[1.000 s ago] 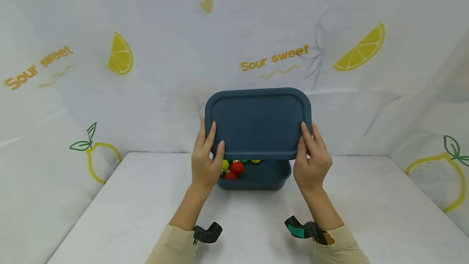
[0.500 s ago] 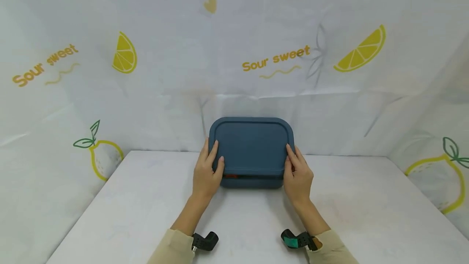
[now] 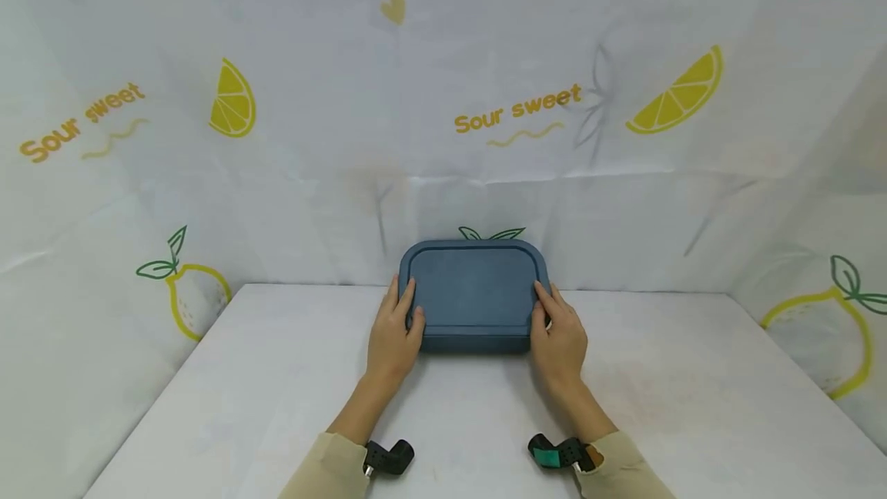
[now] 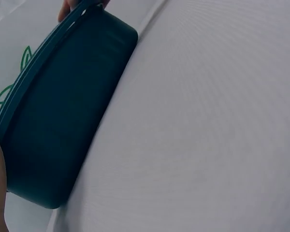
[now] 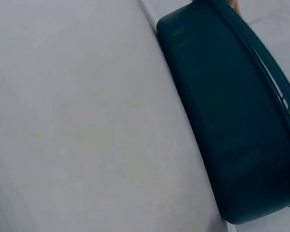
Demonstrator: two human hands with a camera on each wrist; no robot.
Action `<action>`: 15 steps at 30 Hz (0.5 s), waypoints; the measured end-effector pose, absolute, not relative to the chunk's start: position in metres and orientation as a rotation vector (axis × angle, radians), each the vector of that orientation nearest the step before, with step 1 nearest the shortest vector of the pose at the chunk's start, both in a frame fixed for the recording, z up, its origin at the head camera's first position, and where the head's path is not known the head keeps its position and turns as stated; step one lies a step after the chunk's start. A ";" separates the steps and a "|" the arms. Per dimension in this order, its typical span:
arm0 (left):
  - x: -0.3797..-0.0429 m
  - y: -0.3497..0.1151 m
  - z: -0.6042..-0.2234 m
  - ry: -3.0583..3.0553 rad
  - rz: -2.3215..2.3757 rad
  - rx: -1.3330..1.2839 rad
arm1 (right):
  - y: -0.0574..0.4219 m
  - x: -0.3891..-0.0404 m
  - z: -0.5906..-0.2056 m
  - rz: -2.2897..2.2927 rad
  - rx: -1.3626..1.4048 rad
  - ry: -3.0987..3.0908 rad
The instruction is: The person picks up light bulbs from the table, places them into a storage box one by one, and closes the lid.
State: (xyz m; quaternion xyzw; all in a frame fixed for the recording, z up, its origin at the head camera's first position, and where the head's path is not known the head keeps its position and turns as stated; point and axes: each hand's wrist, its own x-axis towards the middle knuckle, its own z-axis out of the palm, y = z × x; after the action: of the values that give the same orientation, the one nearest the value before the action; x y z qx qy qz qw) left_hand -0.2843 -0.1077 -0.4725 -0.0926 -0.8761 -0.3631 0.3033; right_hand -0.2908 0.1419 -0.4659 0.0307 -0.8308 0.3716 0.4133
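Note:
A dark blue rectangular lid (image 3: 476,287) with rounded corners lies over a matching plastic box (image 3: 476,343) near the back of the table. My left hand (image 3: 393,337) holds the lid's left side, thumb by the near corner and fingers along the edge. On the opposite side my right hand (image 3: 560,339) grips it in the same way. The right wrist view shows a thin light gap between the lid's rim (image 5: 268,55) and the box wall (image 5: 227,106). What lies inside the box is hidden.
The white table (image 3: 478,422) extends around the box. Behind it hangs a white cloth (image 3: 312,199) printed with lemons and lettering, close to the box's far side. Dark wrist devices (image 3: 389,457) sit at both cuffs.
Both hands have lowered the lid from above the box onto its top. The red, yellow and green round things inside, visible a second ago, are now covered.

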 end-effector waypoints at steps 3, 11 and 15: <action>-0.284 -0.108 -0.475 -2.388 -1.008 -0.212 | 0.141 -0.290 -0.470 0.959 0.053 -2.095; -0.288 -0.108 -0.477 -2.436 -1.044 -0.182 | 0.143 -0.290 -0.474 0.982 0.025 -2.117; -0.288 -0.108 -0.478 -2.454 -1.064 -0.154 | 0.144 -0.290 -0.475 1.005 0.003 -2.153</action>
State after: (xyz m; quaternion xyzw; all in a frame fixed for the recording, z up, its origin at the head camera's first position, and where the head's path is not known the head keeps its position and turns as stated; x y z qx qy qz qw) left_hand -0.2878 -0.1077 -0.4779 -0.0560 -0.8915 -0.3867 0.2292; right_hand -0.2899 0.1438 -0.4755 0.0013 -0.8406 0.3922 0.3735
